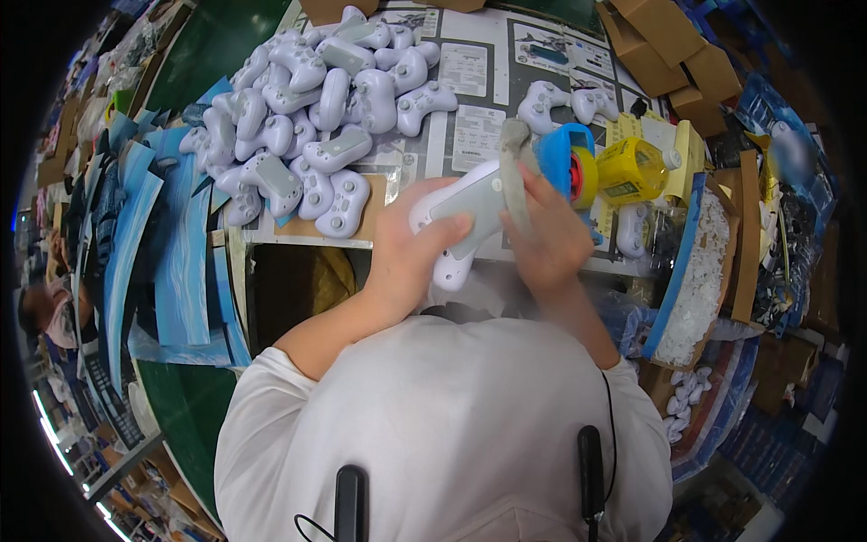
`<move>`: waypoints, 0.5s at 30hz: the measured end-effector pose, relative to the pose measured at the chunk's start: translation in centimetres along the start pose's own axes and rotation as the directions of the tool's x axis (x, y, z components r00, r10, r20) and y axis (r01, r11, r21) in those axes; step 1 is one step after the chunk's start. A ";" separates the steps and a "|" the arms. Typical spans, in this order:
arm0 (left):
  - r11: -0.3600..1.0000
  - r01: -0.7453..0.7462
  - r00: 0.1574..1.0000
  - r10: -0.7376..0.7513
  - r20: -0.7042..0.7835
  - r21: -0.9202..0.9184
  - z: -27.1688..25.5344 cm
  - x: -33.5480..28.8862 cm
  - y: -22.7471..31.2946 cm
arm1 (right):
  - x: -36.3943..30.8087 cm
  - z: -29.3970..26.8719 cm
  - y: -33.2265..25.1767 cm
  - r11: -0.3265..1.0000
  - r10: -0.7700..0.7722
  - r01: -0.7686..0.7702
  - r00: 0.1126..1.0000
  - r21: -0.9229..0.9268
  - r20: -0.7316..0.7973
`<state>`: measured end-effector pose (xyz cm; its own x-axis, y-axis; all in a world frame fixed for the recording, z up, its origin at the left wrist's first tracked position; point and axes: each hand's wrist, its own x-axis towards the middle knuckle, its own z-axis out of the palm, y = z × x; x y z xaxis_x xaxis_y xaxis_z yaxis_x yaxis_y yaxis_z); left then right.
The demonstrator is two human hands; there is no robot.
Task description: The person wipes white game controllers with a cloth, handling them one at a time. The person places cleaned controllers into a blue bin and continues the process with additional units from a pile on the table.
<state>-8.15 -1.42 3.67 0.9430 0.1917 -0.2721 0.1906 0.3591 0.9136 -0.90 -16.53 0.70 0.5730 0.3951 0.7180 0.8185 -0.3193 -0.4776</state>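
My left hand point(404, 246) grips a white game controller point(471, 215) above the table's near edge, thumb pressed on its grey middle panel. The controller is tilted, one handle pointing down toward me. In my right hand point(553, 239), slightly blurred, a grey cloth point(513, 181) is pinched and lies against the controller's right end. That end is partly hidden by cloth and fingers. To the left of my hands, a heap of white controllers point(332, 98) covers the table, some face up and some face down.
Right of my hands stand a blue tape dispenser point(553, 155) and a bottle of yellow liquid point(634, 172). Two controllers point(543, 106) lie behind them, another point(631, 231) in front. Cardboard boxes point(657, 36) fill the far right. Blue sheets point(181, 280) stand at left.
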 end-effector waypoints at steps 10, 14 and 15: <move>0.995 -0.009 0.999 0.003 0.054 0.102 -0.5 0.5 1.4 | 0.8 0.2 -0.7 0.986 0.111 -0.112 0.994 0.127 0.010; 0.995 -0.042 0.996 0.035 0.081 0.087 -0.6 0.4 1.8 | 1.1 -0.4 -0.7 0.993 0.062 -0.067 0.997 0.095 0.051; 0.997 -0.052 0.996 0.047 0.082 0.061 -0.8 0.4 1.7 | 0.8 -0.2 -0.4 0.994 0.034 -0.038 0.999 0.105 0.040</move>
<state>-7.65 -0.05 4.86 0.9701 0.1330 -0.2030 0.1574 0.2919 0.9434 -0.80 -16.23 1.58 0.6014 0.4185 0.6805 0.7961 -0.2420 -0.5547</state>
